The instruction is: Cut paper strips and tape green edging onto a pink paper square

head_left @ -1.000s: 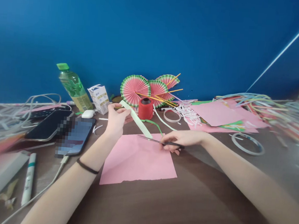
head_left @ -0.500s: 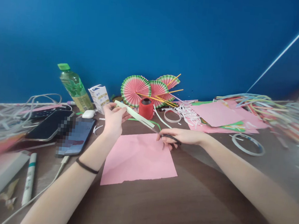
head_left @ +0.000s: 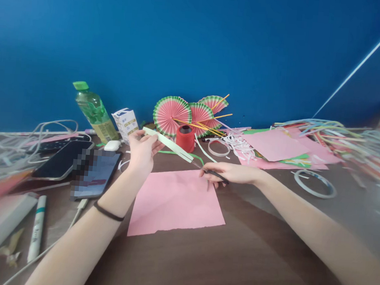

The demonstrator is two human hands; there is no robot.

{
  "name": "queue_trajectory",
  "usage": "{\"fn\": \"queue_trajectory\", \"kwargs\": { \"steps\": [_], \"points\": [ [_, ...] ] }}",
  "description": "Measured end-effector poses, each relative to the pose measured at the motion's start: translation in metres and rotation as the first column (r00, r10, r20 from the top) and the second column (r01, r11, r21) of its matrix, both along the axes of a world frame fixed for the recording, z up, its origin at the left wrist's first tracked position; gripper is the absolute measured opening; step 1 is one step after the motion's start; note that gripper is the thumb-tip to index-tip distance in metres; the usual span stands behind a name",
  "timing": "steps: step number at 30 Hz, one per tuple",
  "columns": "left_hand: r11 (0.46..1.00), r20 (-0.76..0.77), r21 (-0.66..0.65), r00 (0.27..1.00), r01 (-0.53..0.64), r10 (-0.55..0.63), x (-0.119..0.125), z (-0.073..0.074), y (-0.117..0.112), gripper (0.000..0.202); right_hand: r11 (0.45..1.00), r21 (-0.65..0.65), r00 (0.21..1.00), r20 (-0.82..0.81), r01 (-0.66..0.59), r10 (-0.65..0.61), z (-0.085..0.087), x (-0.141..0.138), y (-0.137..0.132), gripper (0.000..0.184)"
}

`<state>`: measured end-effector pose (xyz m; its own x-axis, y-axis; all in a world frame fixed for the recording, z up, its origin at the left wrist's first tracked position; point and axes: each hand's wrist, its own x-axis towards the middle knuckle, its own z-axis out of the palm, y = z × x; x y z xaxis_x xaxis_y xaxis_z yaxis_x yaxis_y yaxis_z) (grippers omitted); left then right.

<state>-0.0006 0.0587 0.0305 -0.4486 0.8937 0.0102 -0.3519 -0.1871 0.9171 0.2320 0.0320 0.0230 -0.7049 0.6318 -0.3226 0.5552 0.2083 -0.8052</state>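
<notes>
My left hand (head_left: 142,150) pinches one end of a pale green paper strip (head_left: 171,144) and holds it above the table. The strip runs right and down toward my right hand (head_left: 232,173). That hand is wrapped round the black handles of a pair of scissors (head_left: 211,173), whose blades meet the strip's far end. Under both hands a pink paper sheet (head_left: 174,203) lies flat on the brown table (head_left: 233,261).
Watermelon paper fans (head_left: 187,113) and a red spool (head_left: 185,138) stand by the blue wall. A green bottle (head_left: 94,113), small carton (head_left: 126,125), phones (head_left: 77,168), cables and a marker (head_left: 37,229) crowd the left. Pink sheets (head_left: 276,145), paper scraps and tape rings (head_left: 314,183) lie right.
My left hand has tilted the strip flatter and drawn it slightly left. My right hand with the scissors has risen a little off the pink sheet to the strip's end.
</notes>
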Motion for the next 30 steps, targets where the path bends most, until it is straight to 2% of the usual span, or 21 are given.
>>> {"fn": "queue_trajectory", "kwargs": {
  "steps": [8, 30],
  "points": [
    [1.0, -0.006, -0.006, 1.0, 0.011, -0.011, 0.0031, -0.0035, -0.0002, 0.036, 0.998, 0.058, 0.999, -0.045, 0.002, 0.0, -0.0006, -0.0021, -0.0004, 0.043],
    [1.0, 0.003, -0.026, 1.0, 0.007, -0.007, 0.0079, -0.0006, -0.0047, 0.036, 0.998, 0.062, 0.999, -0.046, 0.01, -0.007, 0.0015, -0.0051, -0.0032, 0.039]
  ]
}}
